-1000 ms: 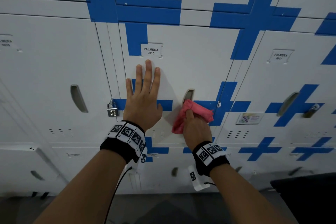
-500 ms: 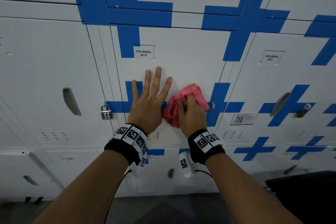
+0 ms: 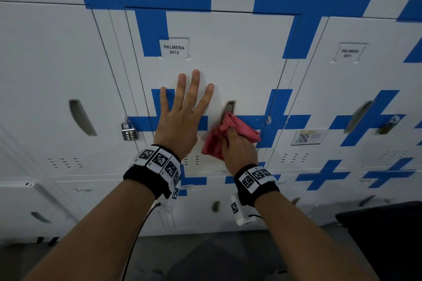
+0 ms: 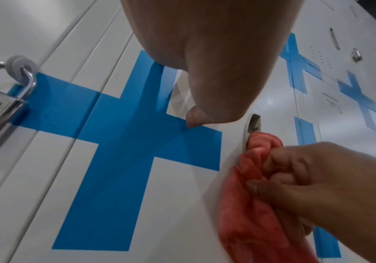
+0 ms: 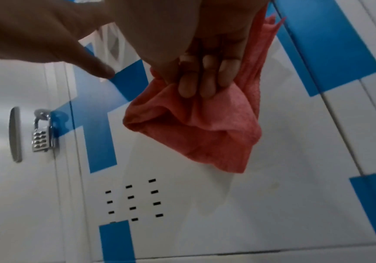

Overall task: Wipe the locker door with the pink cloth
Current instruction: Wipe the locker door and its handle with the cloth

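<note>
Bunching in loose folds, the pink cloth (image 3: 229, 138) lies against the locker door (image 3: 233, 57) labelled 0015, at mid-height, its upper corner overlapping the lower end of the recessed handle slot (image 3: 229, 108) and its lower flap hanging free toward the vent slits (image 5: 135, 201). Around it the door is white with blue tape crosses (image 4: 123, 142), and a combination padlock (image 3: 129, 132) hangs on the hasp at the door's left edge. As a judgement, the main risk is the cloth's slack: only part of it is held, so a trailing fold could catch in the handle slot or drag across the tape edges and lift them, and a wad this crumpled may skip patches of the panel. The right hand (image 3: 238, 151) has its fingers (image 5: 207, 78) curled into the fabric, gripping the cloth in a bundle with the knuckles turned to the door and the wrist just below the wad. The left hand (image 3: 180, 121) is flat and open just left of the cloth, palm on the door, fingers spread and pointing up toward the name tag (image 3: 174, 49), apparently bracing; its thumb (image 4: 207, 113) tip touches the blue tape close to the cloth without holding anything.
</note>
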The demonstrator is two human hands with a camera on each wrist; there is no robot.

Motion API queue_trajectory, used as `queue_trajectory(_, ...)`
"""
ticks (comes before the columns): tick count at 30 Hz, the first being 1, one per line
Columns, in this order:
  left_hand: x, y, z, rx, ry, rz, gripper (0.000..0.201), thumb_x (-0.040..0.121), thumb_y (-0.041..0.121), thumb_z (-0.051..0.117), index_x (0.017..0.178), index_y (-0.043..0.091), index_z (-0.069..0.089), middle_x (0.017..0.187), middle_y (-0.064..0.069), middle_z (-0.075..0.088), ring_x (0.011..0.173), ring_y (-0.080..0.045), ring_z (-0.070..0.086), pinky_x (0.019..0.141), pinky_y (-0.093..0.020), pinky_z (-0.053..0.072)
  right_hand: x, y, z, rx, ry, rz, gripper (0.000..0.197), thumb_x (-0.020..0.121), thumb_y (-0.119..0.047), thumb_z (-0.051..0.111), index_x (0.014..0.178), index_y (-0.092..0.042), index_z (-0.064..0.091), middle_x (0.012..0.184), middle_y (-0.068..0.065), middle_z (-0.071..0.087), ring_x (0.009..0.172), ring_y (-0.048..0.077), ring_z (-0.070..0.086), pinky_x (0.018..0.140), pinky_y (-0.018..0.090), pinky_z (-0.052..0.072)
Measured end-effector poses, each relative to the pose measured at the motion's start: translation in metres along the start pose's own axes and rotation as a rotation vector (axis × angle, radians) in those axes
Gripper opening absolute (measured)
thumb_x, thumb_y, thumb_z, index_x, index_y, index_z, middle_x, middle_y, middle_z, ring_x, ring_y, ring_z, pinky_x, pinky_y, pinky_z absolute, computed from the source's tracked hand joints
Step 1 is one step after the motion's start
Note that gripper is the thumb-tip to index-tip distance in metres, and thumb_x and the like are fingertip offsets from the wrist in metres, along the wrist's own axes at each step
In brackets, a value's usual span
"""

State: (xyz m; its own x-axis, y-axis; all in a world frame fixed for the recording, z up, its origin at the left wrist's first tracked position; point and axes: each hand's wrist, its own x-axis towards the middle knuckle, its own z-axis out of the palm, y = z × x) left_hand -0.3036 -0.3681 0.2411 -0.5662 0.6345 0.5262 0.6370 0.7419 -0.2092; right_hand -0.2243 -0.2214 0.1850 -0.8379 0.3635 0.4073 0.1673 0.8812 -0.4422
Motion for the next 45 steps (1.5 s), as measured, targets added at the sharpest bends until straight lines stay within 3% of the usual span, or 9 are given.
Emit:
queue_trajectory(5, -0.002, -0.004, -0.002, 0.019, 0.007, 0.019, 0.106, 0.074, -0.01, 0.04, 0.163, 0.022, -0.007, 0.168, -0.014, -0.021, 0.156, -0.039, -0.014, 0.12, -0.068, 0.013, 0.001, 0.01, -0.002, -0.334, 0.098, -0.276, 0.048, 0.07, -0.009, 0.081, 0.113, -0.001, 0.063, 0.076, 0.014, 0.071, 0.06, 0.031, 0.067, 0.055, 0.035, 0.054)
queue_trajectory(11, -0.002, -0.004, -0.004, 0.029, -0.001, 0.026, 0.107, 0.075, -0.008, 0.043, 0.163, 0.022, -0.008, 0.168, -0.014, -0.023, 0.156, -0.039, -0.015, 0.121, -0.068, 0.013, 0.0, 0.022, -0.008, -0.38, -0.015, -0.318, 0.064, 0.062, -0.008, 0.085, 0.12, -0.006, 0.058, 0.087, 0.015, 0.072, 0.075, 0.033, 0.07, 0.068, 0.044, 0.058)
queue_trajectory(16, -0.003, -0.004, -0.006, 0.02, -0.016, 0.019, 0.107, 0.073, -0.006, 0.042, 0.163, 0.022, -0.008, 0.168, -0.014, -0.022, 0.155, -0.039, -0.015, 0.12, -0.068, 0.013, -0.009, 0.024, -0.005, -0.292, -0.091, -0.229, 0.041, 0.083, -0.006, 0.066, 0.123, -0.005, 0.055, 0.106, 0.017, 0.068, 0.098, 0.034, 0.065, 0.085, 0.041, 0.053)
queue_trajectory(21, -0.003, -0.004, -0.006, -0.015, -0.023, 0.025, 0.107, 0.072, -0.006, 0.04, 0.163, 0.023, -0.008, 0.168, -0.013, -0.023, 0.155, -0.039, -0.016, 0.12, -0.069, 0.012, -0.021, 0.031, -0.03, 0.047, 0.115, 0.111, 0.013, 0.099, -0.027, 0.045, 0.109, -0.018, 0.047, 0.094, 0.008, 0.063, 0.076, 0.026, 0.062, 0.062, 0.033, 0.048)
queue_trajectory(25, -0.003, -0.003, -0.008, -0.064, 0.002, 0.031, 0.109, 0.07, -0.006, 0.045, 0.164, 0.023, -0.003, 0.169, -0.012, -0.02, 0.156, -0.038, -0.015, 0.121, -0.069, 0.011, 0.005, 0.015, -0.052, 0.125, 0.315, 0.05, 0.014, 0.098, -0.027, 0.049, 0.108, -0.016, 0.049, 0.096, 0.004, 0.06, 0.082, 0.021, 0.059, 0.071, 0.033, 0.05)
queue_trajectory(30, -0.009, -0.021, -0.013, -0.14, 0.08, -0.004, 0.103, 0.078, -0.006, 0.053, 0.164, 0.019, 0.001, 0.169, -0.012, -0.021, 0.157, -0.035, -0.012, 0.123, -0.064, 0.016, 0.033, -0.017, -0.04, 0.229, 0.385, 0.055, 0.011, 0.096, -0.016, 0.054, 0.101, -0.008, 0.048, 0.08, 0.0, 0.054, 0.071, 0.017, 0.054, 0.059, 0.026, 0.042)
queue_trajectory(33, -0.017, -0.033, -0.011, -0.145, 0.136, -0.108, 0.091, 0.086, 0.0, 0.052, 0.163, 0.008, 0.004, 0.169, -0.021, -0.012, 0.157, -0.039, -0.008, 0.124, -0.061, 0.016, 0.036, -0.026, -0.027, 0.295, 0.473, 0.041, 0.009, 0.094, -0.014, 0.056, 0.099, -0.01, 0.049, 0.082, 0.001, 0.057, 0.07, 0.014, 0.054, 0.058, 0.009, 0.035)
queue_trajectory(38, -0.022, -0.038, -0.001, -0.163, 0.13, -0.139, 0.089, 0.088, 0.008, 0.058, 0.161, 0.0, 0.007, 0.168, -0.025, -0.006, 0.157, -0.041, -0.002, 0.124, -0.058, 0.021, 0.039, -0.037, -0.021, 0.276, 0.47, -0.01, 0.012, 0.095, -0.018, 0.055, 0.103, -0.009, 0.054, 0.091, 0.005, 0.062, 0.081, 0.017, 0.059, 0.071, 0.023, 0.048)
queue_trajectory(45, -0.026, -0.056, -0.005, -0.139, 0.133, -0.149, 0.079, 0.09, 0.012, 0.05, 0.162, 0.01, 0.018, 0.167, -0.027, -0.003, 0.156, -0.045, 0.0, 0.124, -0.061, 0.019, 0.033, -0.03, -0.026, 0.063, 0.568, 0.004, 0.021, 0.091, -0.018, 0.06, 0.112, -0.014, 0.059, 0.107, 0.015, 0.05, 0.091, 0.02, 0.045, 0.075, 0.028, 0.042)
